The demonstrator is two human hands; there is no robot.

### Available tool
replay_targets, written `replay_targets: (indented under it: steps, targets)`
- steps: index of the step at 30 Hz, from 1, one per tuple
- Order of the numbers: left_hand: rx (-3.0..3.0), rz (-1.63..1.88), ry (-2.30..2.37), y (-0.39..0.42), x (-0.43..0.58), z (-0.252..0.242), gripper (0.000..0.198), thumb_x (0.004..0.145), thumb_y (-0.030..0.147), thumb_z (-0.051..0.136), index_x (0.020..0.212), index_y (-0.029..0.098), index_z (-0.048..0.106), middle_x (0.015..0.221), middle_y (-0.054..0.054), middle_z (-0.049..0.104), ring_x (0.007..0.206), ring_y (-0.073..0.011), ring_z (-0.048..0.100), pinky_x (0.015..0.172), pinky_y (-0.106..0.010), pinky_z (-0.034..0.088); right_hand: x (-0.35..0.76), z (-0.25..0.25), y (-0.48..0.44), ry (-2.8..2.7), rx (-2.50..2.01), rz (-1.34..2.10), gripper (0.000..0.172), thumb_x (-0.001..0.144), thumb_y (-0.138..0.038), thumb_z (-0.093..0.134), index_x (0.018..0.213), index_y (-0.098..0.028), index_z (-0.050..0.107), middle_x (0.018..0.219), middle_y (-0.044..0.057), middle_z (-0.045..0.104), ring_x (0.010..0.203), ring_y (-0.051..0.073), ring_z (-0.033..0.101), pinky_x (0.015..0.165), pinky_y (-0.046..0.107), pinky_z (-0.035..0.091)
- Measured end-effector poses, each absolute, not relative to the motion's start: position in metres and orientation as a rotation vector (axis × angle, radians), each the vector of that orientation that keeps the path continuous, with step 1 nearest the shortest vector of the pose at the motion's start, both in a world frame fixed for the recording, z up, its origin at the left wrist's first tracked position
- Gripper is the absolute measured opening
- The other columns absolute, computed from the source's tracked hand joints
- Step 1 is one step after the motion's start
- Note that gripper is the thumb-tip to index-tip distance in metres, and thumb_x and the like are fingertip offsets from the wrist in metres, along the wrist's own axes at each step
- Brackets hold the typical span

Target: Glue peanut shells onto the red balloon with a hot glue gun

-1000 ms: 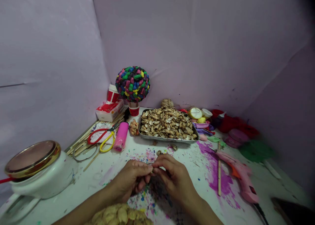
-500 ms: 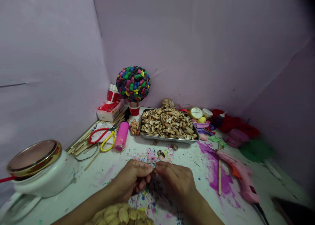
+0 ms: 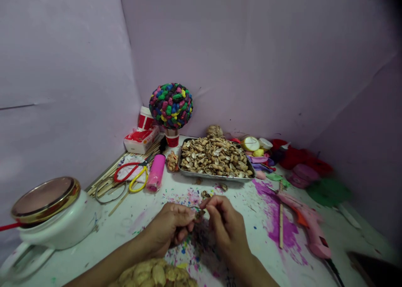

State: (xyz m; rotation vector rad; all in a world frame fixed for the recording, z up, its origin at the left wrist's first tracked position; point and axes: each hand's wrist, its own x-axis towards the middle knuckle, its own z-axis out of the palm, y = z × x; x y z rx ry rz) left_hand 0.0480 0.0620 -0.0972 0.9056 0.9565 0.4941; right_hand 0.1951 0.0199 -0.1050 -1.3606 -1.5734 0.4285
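Note:
Over the paint-flecked tabletop, my left hand (image 3: 176, 224) pinches a small brown peanut shell (image 3: 199, 215) between thumb and fingers. My right hand (image 3: 228, 224) is curled on the shell's other side, its fingertips closed at the shell's edge. A small thin strip shows above the shell, too small to make out. Just beyond the fingers, loose shell pieces (image 3: 204, 194) lie on the table. A metal tray (image 3: 216, 178) heaped with peanut shells (image 3: 216, 157) stands farther back. Below my left forearm, a rounded form covered with peanut shells (image 3: 153, 274) is partly cut off.
Left are a white lidded mug (image 3: 59, 228), scissors (image 3: 135, 178), a pink roll (image 3: 155, 174) and wooden sticks (image 3: 103, 178). A colourful ball on a red cup (image 3: 171, 107) stands behind. At right lie a pink glue gun (image 3: 309, 224), a stick (image 3: 280, 220) and balloons (image 3: 259, 163).
My right hand has lifted and curled its fingers back, and more of the peanut shell shows between the hands. My left hand stays nearly in place.

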Motion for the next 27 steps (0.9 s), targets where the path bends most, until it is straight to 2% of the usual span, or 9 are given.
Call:
replay_targets:
  steps: [3,5,8,10,12,15,18,21,27]
  targets:
    - [0.817,0.517,0.974,0.063,0.049,-0.095,0.029,0.057,0.039,0.067,0.059,0.010,0.060,0.043,0.004,0.048,0.030,-0.0028,0.030,0.034,-0.020,0.012,0.200,-0.103,0.025,-1.359,-1.516,0.473,0.019,0.091,-0.029,0.032,0.079,-0.022,0.044,0.066,0.000,0.062,0.048,0.011,0.054,0.047,0.021,0.042]
    - [0.768,0.519,0.965,0.064,0.049,-0.094,0.028,0.059,0.038,0.065,0.058,0.010,0.059,0.045,0.003,0.048,0.031,-0.0029,0.031,0.034,-0.020,0.013,0.208,-0.106,0.030,-1.320,-1.600,0.507,0.023,0.089,-0.032,0.037,0.071,-0.022,0.048,0.060,-0.001,0.061,0.053,0.014,0.056,0.050,0.023,0.042]
    - [0.682,0.520,1.001,0.066,0.049,-0.094,0.023,0.063,0.034,0.061,0.063,0.010,0.060,0.049,0.004,0.048,0.032,-0.0025,0.031,0.035,-0.019,0.014,0.216,-0.110,0.033,-1.392,-1.701,0.577,0.024,0.081,-0.032,0.049,0.060,-0.022,0.058,0.050,-0.001,0.060,0.048,0.018,0.055,0.047,0.026,0.036]
    - [0.641,0.527,1.027,0.066,0.048,-0.095,0.021,0.065,0.031,0.060,0.067,0.010,0.061,0.050,0.005,0.048,0.032,-0.0022,0.031,0.036,-0.019,0.013,0.217,-0.110,0.031,-1.437,-1.730,0.577,0.019,0.077,-0.030,0.054,0.062,-0.023,0.064,0.056,0.002,0.065,0.055,0.021,0.057,0.051,0.029,0.036]
    - [0.653,0.537,1.026,0.067,0.048,-0.095,0.022,0.065,0.032,0.060,0.068,0.010,0.061,0.050,0.005,0.048,0.032,-0.0022,0.031,0.035,-0.019,0.013,0.214,-0.106,0.027,-1.459,-1.708,0.563,0.014,0.075,-0.030,0.056,0.072,-0.024,0.068,0.070,0.005,0.069,0.070,0.026,0.059,0.065,0.035,0.039]
    - [0.712,0.542,0.971,0.065,0.049,-0.095,0.025,0.062,0.034,0.063,0.067,0.010,0.061,0.049,0.004,0.048,0.032,-0.0025,0.033,0.035,-0.019,0.013,0.206,-0.099,0.023,-1.446,-1.623,0.637,0.020,0.077,-0.033,0.054,0.085,-0.021,0.068,0.086,0.007,0.071,0.084,0.026,0.060,0.078,0.038,0.041]
    - [0.775,0.531,0.909,0.063,0.049,-0.096,0.027,0.060,0.036,0.066,0.065,0.010,0.061,0.047,0.004,0.050,0.030,-0.0026,0.033,0.034,-0.019,0.014,0.201,-0.095,0.022,-1.403,-1.556,0.765,0.023,0.080,-0.033,0.050,0.077,-0.018,0.067,0.075,0.005,0.072,0.072,0.020,0.064,0.067,0.030,0.048]
    - [0.856,0.472,0.885,0.060,0.049,-0.098,0.031,0.064,0.042,0.064,0.058,0.012,0.058,0.038,0.005,0.045,0.028,-0.0030,0.029,0.033,-0.019,0.013,0.196,-0.095,0.023,-1.387,-1.535,0.793,0.024,0.080,-0.030,0.050,0.066,-0.017,0.063,0.061,0.002,0.068,0.061,0.017,0.062,0.056,0.025,0.048]
    - [0.912,0.425,0.846,0.060,0.048,-0.101,0.035,0.062,0.047,0.065,0.055,0.015,0.055,0.031,0.007,0.040,0.027,-0.0030,0.025,0.033,-0.020,0.013,0.209,-0.087,0.013,-1.474,-1.629,0.716,0.023,0.080,-0.036,0.051,0.076,-0.020,0.067,0.072,0.002,0.071,0.068,0.017,0.064,0.063,0.026,0.049]
